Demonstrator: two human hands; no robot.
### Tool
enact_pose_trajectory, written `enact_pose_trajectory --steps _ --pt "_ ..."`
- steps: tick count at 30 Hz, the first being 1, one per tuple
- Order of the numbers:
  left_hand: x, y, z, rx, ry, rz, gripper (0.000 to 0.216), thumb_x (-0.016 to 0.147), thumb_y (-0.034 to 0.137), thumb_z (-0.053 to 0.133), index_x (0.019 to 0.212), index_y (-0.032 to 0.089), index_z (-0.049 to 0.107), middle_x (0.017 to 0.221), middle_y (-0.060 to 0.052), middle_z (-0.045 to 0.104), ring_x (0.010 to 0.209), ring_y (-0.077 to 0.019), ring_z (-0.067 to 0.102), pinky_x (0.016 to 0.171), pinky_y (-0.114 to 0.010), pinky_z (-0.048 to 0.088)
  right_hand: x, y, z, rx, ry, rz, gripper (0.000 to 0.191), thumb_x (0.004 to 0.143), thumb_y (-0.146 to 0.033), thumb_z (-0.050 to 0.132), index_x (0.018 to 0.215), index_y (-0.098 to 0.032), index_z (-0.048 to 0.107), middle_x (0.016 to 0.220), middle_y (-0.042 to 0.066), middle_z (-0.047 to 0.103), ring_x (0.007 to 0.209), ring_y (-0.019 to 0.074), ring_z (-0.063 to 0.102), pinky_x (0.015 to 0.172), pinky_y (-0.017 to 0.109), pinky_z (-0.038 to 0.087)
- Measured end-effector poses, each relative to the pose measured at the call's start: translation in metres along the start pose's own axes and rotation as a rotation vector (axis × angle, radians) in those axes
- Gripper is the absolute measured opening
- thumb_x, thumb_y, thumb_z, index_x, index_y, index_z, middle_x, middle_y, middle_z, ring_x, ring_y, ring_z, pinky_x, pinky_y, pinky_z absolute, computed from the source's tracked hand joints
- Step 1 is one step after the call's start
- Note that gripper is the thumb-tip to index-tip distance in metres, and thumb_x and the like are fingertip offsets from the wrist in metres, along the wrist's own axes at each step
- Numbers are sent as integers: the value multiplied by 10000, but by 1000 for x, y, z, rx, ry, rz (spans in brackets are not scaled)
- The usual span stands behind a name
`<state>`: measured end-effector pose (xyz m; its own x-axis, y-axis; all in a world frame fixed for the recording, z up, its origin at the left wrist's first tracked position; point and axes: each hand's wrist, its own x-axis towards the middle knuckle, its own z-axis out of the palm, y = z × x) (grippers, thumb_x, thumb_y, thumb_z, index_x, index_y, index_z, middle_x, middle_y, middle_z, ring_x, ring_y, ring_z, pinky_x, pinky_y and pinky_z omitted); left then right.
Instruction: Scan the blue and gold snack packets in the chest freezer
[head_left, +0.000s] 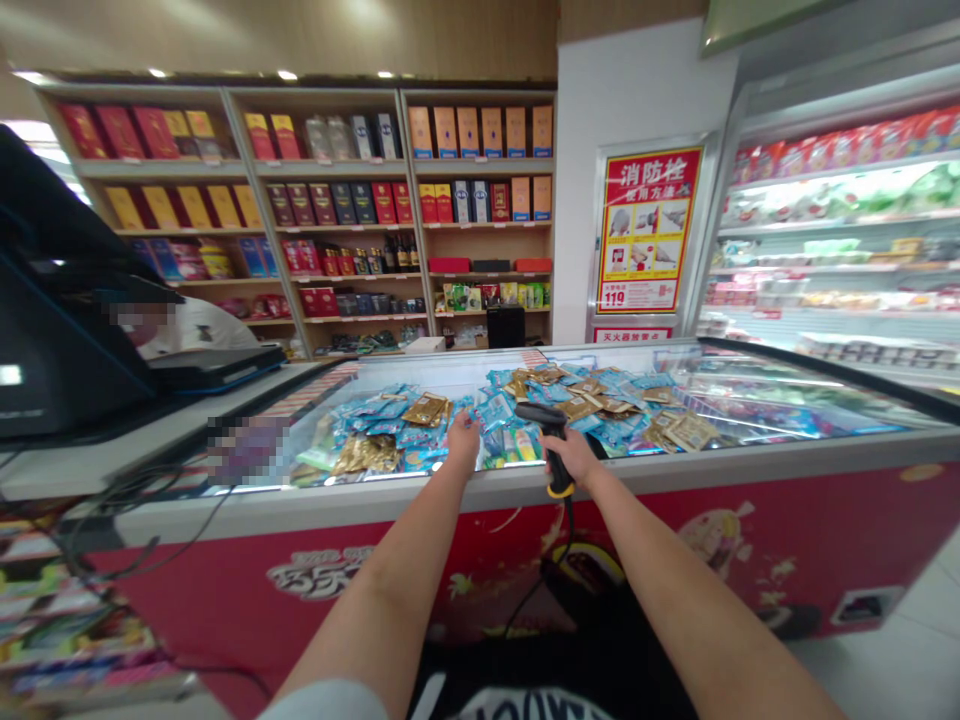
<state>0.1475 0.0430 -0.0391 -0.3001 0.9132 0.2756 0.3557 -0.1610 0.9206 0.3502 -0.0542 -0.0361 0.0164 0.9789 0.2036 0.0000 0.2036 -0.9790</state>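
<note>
In the head view my right hand [574, 455] is wrapped round the grip of a black and yellow barcode scanner [553, 468], its head tilted toward the left. A dark cable runs down from the scanner's base. My left hand [463, 445] is closed over the freezer's near edge, its fingertips on a small blue ice cream packet [463, 408], partly hidden by the fingers. Beneath both hands, the chest freezer [420, 497] holds blue ice cream packets [495, 412] and gold ones [430, 408] in loose piles.
A counter [52, 470] with a dark till [67, 330] stands at the left, loose cables [150, 480] hanging beside it. A person [195, 328] bends behind it. Shelves of boxes [315, 205] line the back; a lit display fridge [847, 230] is at the right.
</note>
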Motion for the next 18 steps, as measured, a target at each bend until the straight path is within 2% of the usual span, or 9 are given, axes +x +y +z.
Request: enact_pose_trajectory --steps 11,18 --pt "-1 1 -1 -58 -7 12 212 814 164 557 995 144 664 994 -78 705 875 -185 655 772 -286 517 -1 -1 0 -3 5 3 228 696 -391 661 670 -183 572 554 -10 585 421 163 573 422 279 446" --pt "2 -2 3 -137 -2 36 85 797 143 585 863 150 639 818 -37 664 801 -162 641 766 -281 515 0 0 0 -7 14 4 237 690 -396 664 670 -177 576 546 -7 581 416 154 564 423 276 452"
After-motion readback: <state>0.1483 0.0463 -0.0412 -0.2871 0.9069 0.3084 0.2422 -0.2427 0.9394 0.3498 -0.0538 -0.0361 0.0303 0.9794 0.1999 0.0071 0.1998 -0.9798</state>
